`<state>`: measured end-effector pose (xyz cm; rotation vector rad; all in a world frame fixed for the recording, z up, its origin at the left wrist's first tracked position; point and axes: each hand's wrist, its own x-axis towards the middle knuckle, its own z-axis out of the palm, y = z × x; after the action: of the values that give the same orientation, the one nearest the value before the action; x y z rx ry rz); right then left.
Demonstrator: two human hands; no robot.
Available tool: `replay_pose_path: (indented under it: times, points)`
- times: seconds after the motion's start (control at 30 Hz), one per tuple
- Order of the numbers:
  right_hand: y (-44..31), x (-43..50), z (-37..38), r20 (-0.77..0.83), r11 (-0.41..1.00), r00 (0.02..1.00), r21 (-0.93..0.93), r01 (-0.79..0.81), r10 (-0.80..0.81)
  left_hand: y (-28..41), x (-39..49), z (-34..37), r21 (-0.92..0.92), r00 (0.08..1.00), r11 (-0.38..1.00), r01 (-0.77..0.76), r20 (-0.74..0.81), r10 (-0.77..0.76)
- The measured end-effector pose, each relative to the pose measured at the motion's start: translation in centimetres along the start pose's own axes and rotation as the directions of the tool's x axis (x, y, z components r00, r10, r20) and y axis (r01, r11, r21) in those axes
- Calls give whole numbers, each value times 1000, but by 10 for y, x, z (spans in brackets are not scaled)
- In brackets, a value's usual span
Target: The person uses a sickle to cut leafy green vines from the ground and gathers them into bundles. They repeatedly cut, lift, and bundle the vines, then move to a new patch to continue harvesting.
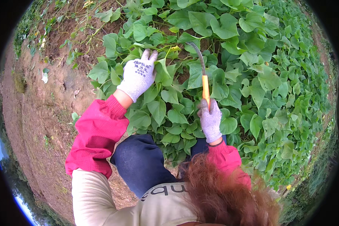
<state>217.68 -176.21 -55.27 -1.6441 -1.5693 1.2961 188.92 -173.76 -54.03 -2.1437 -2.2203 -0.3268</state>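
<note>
My right hand (210, 120), in a pale knit glove with soiled fingertips, grips the orange handle of a sickle (205, 87). The curved metal blade points away from me, its tip among the leaves. To the left, my left hand (139, 74) wears a matching glove with printing on its back. It reaches palm down into the sweet potato vines (169, 96). A leaf covers part of its thumb side, and its fingertips sit among stems, so whether they hold a stem is hidden. A yellowish stem runs between this hand and the blade.
Dense broad-leaved vines (265, 84) spread across the right side. At left lies bare brown soil (45, 113), with trailing cut-looking vines (82, 36) at the upper left. My bent knee (142, 161) in dark trousers is close below the foliage.
</note>
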Motion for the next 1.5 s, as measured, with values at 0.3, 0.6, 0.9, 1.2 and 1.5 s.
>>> replay_pose_path:
  times: [0.3,0.6,0.9,1.2,1.5]
  points:
    - [41,8,-30,-69,882,936,366,-297,344,75,129,83,164,993,983,88,62,-99]
    - [24,30,2,36,988,996,125,-85,81,21,106,127,47,956,997,68,284,-78]
    - [38,27,0,46,989,991,-92,-117,122,10,77,121,28,983,999,-17,181,12]
    - [22,32,4,203,948,972,271,-169,116,31,68,119,-337,954,899,281,197,-225]
    - [29,-12,-10,59,933,952,192,-306,300,14,65,113,-491,917,776,397,176,-358]
